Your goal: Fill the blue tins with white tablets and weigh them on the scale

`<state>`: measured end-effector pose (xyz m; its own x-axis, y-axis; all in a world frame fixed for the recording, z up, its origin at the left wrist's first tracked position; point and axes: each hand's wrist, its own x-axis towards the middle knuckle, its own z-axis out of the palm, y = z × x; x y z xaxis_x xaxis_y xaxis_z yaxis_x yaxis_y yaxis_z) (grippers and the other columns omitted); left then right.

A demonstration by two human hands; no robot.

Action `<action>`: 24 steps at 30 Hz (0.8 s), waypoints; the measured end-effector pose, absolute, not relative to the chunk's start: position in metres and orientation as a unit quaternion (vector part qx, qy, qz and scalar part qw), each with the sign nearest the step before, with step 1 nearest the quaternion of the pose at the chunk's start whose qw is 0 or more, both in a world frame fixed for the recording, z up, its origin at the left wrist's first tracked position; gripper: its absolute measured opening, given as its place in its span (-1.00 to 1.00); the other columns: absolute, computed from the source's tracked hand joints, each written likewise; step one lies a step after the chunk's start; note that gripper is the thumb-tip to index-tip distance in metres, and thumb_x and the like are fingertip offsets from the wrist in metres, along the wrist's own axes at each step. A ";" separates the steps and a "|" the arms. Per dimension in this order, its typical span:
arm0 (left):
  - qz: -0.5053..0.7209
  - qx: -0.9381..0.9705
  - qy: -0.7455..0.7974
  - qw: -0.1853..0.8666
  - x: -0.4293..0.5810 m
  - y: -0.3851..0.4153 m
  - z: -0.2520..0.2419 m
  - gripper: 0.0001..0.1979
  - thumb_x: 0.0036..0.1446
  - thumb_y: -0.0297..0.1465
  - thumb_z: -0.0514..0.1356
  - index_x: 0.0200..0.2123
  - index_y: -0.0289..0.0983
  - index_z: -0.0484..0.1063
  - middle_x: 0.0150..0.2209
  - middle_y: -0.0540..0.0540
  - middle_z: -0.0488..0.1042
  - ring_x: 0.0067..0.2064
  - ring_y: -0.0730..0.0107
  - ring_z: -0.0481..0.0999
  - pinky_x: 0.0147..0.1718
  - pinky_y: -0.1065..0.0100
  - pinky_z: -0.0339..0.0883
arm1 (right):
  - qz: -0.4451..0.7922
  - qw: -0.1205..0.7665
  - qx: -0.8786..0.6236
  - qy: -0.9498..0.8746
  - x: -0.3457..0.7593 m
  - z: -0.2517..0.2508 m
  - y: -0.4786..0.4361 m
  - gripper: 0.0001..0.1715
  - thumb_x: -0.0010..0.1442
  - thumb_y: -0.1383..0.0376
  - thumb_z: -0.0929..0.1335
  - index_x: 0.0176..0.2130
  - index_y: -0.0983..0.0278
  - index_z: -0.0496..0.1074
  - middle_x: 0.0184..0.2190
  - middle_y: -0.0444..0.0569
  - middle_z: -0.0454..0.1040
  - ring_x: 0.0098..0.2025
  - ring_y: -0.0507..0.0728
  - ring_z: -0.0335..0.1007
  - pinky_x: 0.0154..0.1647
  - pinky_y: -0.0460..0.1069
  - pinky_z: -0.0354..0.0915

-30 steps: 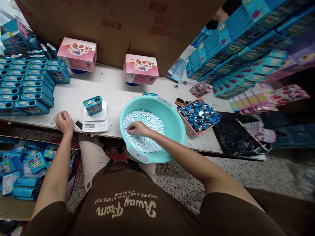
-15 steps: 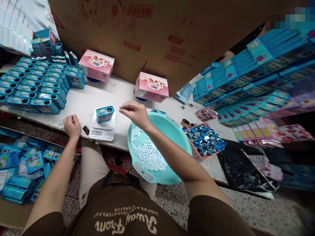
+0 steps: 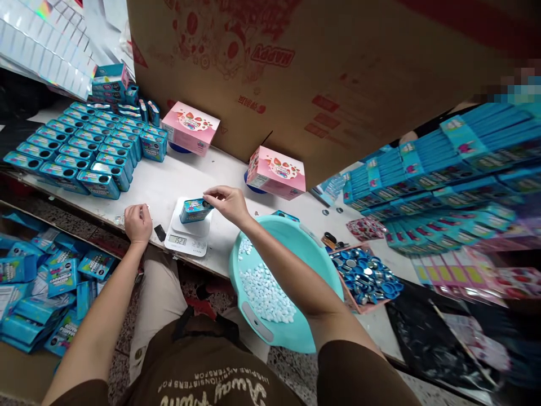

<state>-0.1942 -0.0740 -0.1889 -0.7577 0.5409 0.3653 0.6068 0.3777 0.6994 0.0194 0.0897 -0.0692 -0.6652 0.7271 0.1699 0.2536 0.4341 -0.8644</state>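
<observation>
A blue candy box (image 3: 195, 210) with a round hole in its top stands on a white digital scale (image 3: 188, 230), whose display reads 152.3. My right hand (image 3: 228, 204) is over the box's right end, fingertips pinched together at the hole; whatever is between them is hidden. To the left of the scale, my left hand (image 3: 138, 223) rests closed at the table edge, and its inside cannot be seen. Under my right forearm sits a turquoise basin (image 3: 315, 270) with many small pale candies (image 3: 268, 296) in it.
Rows of blue boxes (image 3: 84, 144) with holes stand at the left. Two pink boxes (image 3: 276, 169) are against a large cardboard carton (image 3: 253, 73). A tray of blue-and-silver caps (image 3: 366, 276) lies right of the basin. Folded blue cartons (image 3: 63, 276) fill a lower box.
My right hand has moved left and down to the hole of the box on the scale. My left hand stays closed beside the scale. The whole view has shifted slightly.
</observation>
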 end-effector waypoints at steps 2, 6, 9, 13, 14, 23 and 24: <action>-0.438 -0.346 -0.829 0.037 -0.194 -0.074 -0.189 -0.72 0.30 -0.23 -0.01 -0.39 -0.20 0.36 -0.32 -0.25 0.44 -0.08 0.03 0.39 0.02 0.05 0.23 | 0.415 0.285 -0.295 -0.812 0.019 -0.067 0.087 -0.87 0.11 0.27 0.41 -0.40 0.27 0.57 -0.40 -0.06 0.58 -0.41 0.04 0.38 -0.33 -0.04 0.31; -0.435 -0.349 -0.829 0.040 -0.196 -0.074 -0.191 -0.72 0.30 -0.24 -0.01 -0.39 -0.20 0.37 -0.33 -0.24 0.44 -0.08 0.04 0.40 0.02 0.06 0.23 | 0.352 0.317 -0.301 -0.828 0.024 -0.055 0.084 -0.66 0.23 0.14 0.36 -0.49 0.26 0.51 -0.42 -0.03 0.53 -0.38 0.06 0.34 -0.33 -0.03 0.27; -0.429 -0.354 -0.830 0.045 -0.197 -0.073 -0.192 -0.73 0.31 -0.25 -0.02 -0.38 -0.20 0.37 -0.32 -0.24 0.45 -0.08 0.05 0.40 0.03 0.07 0.23 | 0.324 0.332 -0.312 -0.829 0.041 -0.041 0.079 -0.49 0.31 0.00 0.28 -0.47 0.25 0.52 -0.46 -0.03 0.50 -0.38 0.07 0.36 -0.32 -0.02 0.26; -0.426 -0.357 -0.830 0.048 -0.198 -0.072 -0.190 -0.71 0.33 -0.28 -0.05 -0.38 -0.20 0.37 -0.31 -0.24 0.46 -0.08 0.07 0.40 0.03 0.08 0.22 | 0.275 0.357 -0.300 -0.841 0.091 -0.021 0.057 -0.42 0.34 -0.05 0.23 -0.48 0.23 0.53 -0.49 -0.03 0.51 -0.39 0.10 0.40 -0.30 0.01 0.28; -0.427 -0.358 -0.829 0.047 -0.198 -0.071 -0.190 -0.71 0.33 -0.29 -0.05 -0.38 -0.20 0.37 -0.30 -0.24 0.46 -0.08 0.07 0.41 0.03 0.08 0.22 | 0.256 0.357 -0.299 -0.847 0.108 -0.018 0.049 -0.42 0.35 -0.03 0.22 -0.48 0.22 0.53 -0.49 -0.03 0.52 -0.39 0.10 0.42 -0.30 0.02 0.29; -0.420 -0.343 -0.840 0.037 -0.195 -0.067 -0.181 -0.71 0.33 -0.32 -0.05 -0.41 -0.20 0.37 -0.27 -0.25 0.50 -0.04 0.10 0.41 0.08 0.11 0.19 | 0.087 0.338 -0.368 -0.862 0.243 -0.027 -0.022 -0.41 0.37 0.15 0.21 -0.66 0.21 0.30 -0.64 -0.06 0.41 -0.54 0.06 0.34 -0.43 0.00 0.20; -0.421 -0.340 -0.840 0.030 -0.196 -0.066 -0.180 -0.71 0.33 -0.32 -0.04 -0.41 -0.20 0.37 -0.27 -0.24 0.51 -0.04 0.11 0.42 0.09 0.12 0.19 | 0.082 0.339 -0.373 -0.860 0.252 -0.030 -0.029 -0.42 0.37 0.16 0.22 -0.66 0.21 0.30 -0.64 -0.06 0.41 -0.54 0.06 0.34 -0.44 0.00 0.20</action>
<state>-0.1959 -0.0662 -0.1798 -0.7667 0.5461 0.3375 0.5974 0.4144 0.6866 0.2524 -0.0291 -0.0303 -0.4922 0.6964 0.5222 0.5856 0.7088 -0.3934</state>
